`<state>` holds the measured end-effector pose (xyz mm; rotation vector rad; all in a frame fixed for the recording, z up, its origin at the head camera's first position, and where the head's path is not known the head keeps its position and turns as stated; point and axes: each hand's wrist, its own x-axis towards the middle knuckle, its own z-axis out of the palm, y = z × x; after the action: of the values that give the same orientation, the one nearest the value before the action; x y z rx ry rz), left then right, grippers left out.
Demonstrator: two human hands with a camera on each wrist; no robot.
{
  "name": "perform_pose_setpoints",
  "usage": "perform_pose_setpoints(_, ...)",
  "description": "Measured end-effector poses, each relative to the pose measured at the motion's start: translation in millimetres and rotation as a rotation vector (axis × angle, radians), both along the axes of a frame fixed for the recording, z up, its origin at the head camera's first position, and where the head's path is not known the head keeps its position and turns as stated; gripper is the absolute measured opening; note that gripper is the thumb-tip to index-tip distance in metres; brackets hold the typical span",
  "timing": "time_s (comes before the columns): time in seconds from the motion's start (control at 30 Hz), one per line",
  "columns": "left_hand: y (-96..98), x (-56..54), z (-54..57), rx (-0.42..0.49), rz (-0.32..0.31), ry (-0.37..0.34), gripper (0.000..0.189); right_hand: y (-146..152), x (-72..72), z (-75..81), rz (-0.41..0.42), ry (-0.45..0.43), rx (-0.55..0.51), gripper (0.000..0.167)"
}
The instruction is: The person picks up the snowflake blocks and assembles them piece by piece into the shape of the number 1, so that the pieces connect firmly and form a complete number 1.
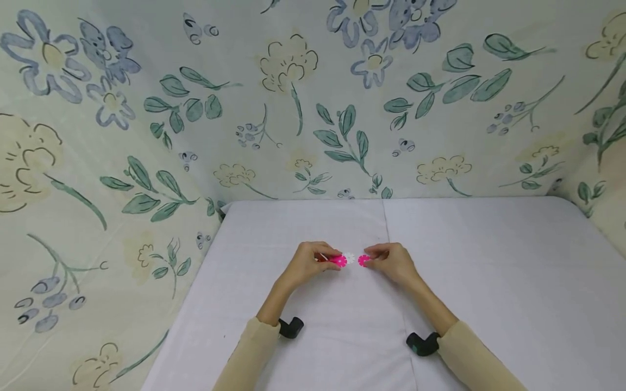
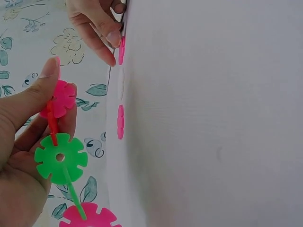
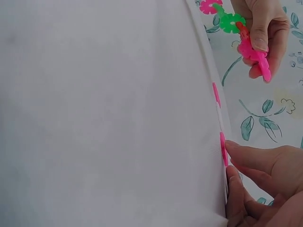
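My left hand point(image 1: 313, 262) pinches a pink notched disc point(image 2: 64, 98) between thumb and fingers, above the table. From it runs a chain: a red disc point(image 2: 52, 122) seen edge-on, a green disc point(image 2: 53, 158) and another pink disc point(image 2: 92, 217). My right hand point(image 1: 393, 263) is low at the table, its thumb and fingers gripping the edge of a pink disc point(image 3: 223, 147). Beside that disc lies a white disc point(image 1: 350, 258), and past it a further pink disc point(image 2: 120, 122). Whether these tabletop discs are joined, I cannot tell.
A white cloth point(image 1: 303, 347) with a crease covers the table. Floral fabric point(image 1: 293, 136) hangs behind and at the sides. Black wrist devices, one at the left sleeve point(image 1: 292, 328) and one at the right sleeve point(image 1: 423, 344), stick out inward over the table.
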<state>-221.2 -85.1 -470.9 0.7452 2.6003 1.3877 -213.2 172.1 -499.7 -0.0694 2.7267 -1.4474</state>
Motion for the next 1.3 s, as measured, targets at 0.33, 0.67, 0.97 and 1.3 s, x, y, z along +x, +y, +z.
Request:
perform_pose_setpoints(0.33,3.9,-0.6,0.1,0.0,-0.01,-0.001,0.029,-3,2.4,5.7,0.029,-0.007,0.105,0.021)
perform_pose_setpoints(0.67,5.6,1.0,3.8,0.005,-0.023,-0.003,0.027,6,5.6,5.7,0.231,-0.023,-0.125,0.021)
perform_pose_setpoints(0.97,5.6,0.3,4.6,0.002,-0.029,0.018,0.027,4,15.9,11.4,0.277,0.017,-0.279,0.024)
perform_pose_setpoints(1.3,6.6,1.5,5.9,0.027,-0.063,0.036,0.027,-1,22.4,12.0,0.249,0.096,-0.478,0.025)
